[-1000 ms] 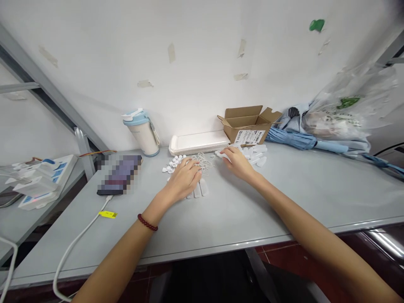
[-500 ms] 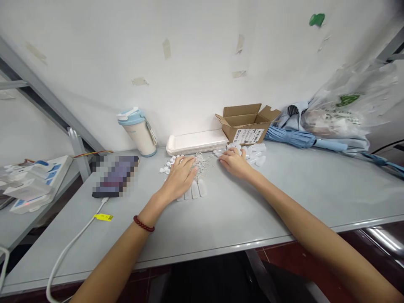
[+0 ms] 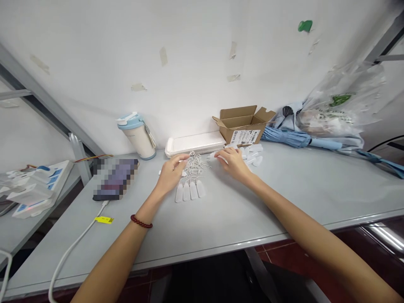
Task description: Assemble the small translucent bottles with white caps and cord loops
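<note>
My left hand [image 3: 172, 173] pinches a thin white strap with a looped end [image 3: 192, 153] between thumb and forefinger. Just right of it lies a tangled pile of thin white straps [image 3: 197, 165]. My right hand [image 3: 232, 163] has its thumb and forefinger closed on a translucent white plastic piece [image 3: 212, 156]. More such pieces form a loose pile [image 3: 253, 155] beyond its knuckles. Several translucent oblong pieces with straps [image 3: 193, 190] lie in a row nearer me. Small white caps [image 3: 183, 173] are mostly hidden behind my left hand.
Long white trays [image 3: 195, 143] are stacked by the wall, beside an open cardboard box [image 3: 243, 126]. A tumbler [image 3: 138, 135] and a cabled phone [image 3: 116, 180] stand and lie on the left. On the right are a folded blue umbrella [image 3: 287, 138] and a plastic bag [image 3: 341, 109].
My left hand has moved slightly left and lifted a strap, uncovering the row of oblong pieces. My right hand has drawn a translucent piece from the pile toward the left. The view has shifted slightly.
</note>
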A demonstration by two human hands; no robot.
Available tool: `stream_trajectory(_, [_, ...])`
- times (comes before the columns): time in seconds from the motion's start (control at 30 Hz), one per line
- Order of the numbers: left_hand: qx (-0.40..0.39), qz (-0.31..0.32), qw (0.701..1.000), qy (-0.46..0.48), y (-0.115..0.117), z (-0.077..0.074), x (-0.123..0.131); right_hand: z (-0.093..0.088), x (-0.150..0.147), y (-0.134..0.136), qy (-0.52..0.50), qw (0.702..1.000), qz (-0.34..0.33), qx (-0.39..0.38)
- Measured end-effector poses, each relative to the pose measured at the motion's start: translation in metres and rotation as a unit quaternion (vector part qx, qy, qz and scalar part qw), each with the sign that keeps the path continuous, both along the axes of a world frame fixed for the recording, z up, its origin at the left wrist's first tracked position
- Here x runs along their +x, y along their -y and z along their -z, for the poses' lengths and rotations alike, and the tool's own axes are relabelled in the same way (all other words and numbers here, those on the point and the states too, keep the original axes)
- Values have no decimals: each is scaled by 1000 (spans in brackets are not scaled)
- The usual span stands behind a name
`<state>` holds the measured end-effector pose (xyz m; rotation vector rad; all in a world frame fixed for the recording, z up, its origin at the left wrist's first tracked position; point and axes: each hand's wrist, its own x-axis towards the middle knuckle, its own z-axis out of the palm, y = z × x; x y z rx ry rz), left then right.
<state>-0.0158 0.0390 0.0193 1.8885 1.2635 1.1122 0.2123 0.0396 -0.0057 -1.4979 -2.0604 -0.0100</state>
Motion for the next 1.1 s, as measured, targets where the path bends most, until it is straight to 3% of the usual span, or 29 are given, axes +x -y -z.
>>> stream_trajectory(0.17, [-44,24,995,87,2,-3,-2,-6,-11,13,-137,988,-73,22])
stream_trajectory(0.43, [-50,108,982,146,-7,8,-7,-8,-24,25,-181,978,-106,20])
stream_trajectory(0.67, [-126,74,951,272,7,1,-5,-10,-26,29,-271,959,-66,-46])
stream_trajectory(0.97, [-214,108,902,358,15,0,-3,-12,-32,36,-357,922,-120,-94])
stream_trajectory(1.1, [-234,114,897,356,17,2,-2,-8,-31,34,-373,912,-132,-106])
